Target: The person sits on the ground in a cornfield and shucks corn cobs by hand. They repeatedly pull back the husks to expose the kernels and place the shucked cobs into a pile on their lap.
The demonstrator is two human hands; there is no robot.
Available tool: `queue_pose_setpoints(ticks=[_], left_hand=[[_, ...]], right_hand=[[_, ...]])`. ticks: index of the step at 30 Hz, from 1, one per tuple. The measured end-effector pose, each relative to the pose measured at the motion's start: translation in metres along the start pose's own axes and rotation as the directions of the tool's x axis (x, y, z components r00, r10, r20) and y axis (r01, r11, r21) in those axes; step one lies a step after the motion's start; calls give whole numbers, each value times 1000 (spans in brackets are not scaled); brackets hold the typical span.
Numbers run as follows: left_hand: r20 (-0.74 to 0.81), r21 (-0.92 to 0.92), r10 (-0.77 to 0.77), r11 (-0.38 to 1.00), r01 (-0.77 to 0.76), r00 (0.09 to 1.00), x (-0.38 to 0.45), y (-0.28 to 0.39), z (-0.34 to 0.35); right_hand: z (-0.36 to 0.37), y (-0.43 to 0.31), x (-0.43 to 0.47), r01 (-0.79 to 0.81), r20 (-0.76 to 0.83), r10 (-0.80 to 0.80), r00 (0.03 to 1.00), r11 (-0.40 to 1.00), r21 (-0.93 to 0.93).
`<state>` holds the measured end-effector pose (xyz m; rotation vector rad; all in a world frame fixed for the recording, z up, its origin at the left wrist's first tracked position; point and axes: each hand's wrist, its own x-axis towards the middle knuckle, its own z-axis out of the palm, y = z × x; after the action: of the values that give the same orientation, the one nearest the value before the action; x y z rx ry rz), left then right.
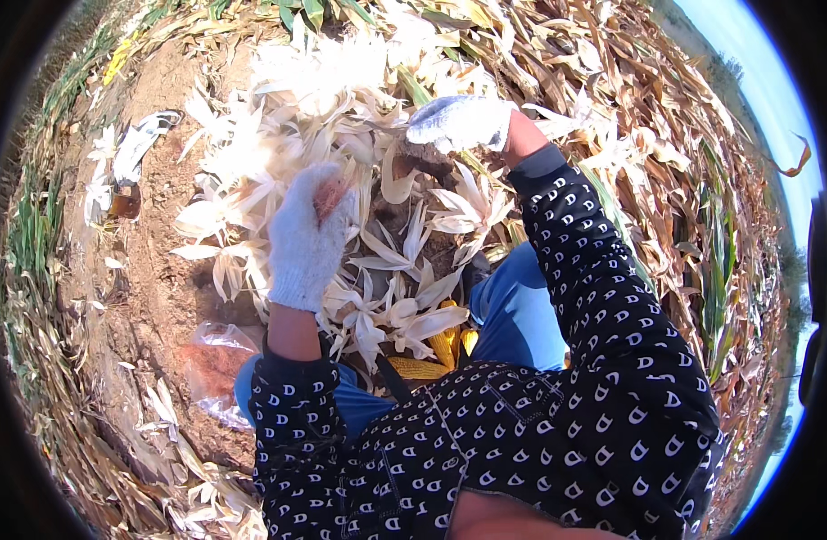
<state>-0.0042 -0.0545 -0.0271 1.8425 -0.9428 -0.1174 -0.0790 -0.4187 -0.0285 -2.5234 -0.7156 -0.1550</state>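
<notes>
My left hand (308,239), in a white knitted glove, is closed around a tuft of reddish-brown corn silk (329,196). It is held over a heap of pale dry corn husks (298,128). My right hand (459,123), gloved the same way, reaches out at the far right side of the heap with its back turned up. Its palm and the undersides of its fingers are hidden, so I cannot tell whether it grips anything. Several yellow ears of corn (446,341) lie close to my body, between my bent knees, partly covered by husks.
A clear plastic bag (217,371) holding reddish corn silk lies beside my left knee. Farther left, a white strapped item (140,148) and a brown object (124,204) rest on bare soil. Dry corn stalks and leaves (656,162) are piled along the right.
</notes>
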Motion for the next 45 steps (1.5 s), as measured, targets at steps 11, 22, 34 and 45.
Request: queue_pose_setpoints(ticks=[11, 22, 34, 45], left_hand=[[-165, -541, -109, 841, 2, 980, -17, -2, 11], [-183, -801, -375, 592, 84, 909, 1, 1, -17], [-256, -796, -400, 603, 43, 880, 12, -36, -21], [103, -995, -275, -20, 101, 956, 4, -77, -37]], right_hand=[[24, -158, 60, -43, -177, 534, 827, 374, 926], [112, -167, 74, -403, 178, 545, 819, 328, 854], [109, -179, 73, -539, 116, 608, 785, 579, 612], [111, -177, 69, -472, 24, 577, 817, 643, 603]])
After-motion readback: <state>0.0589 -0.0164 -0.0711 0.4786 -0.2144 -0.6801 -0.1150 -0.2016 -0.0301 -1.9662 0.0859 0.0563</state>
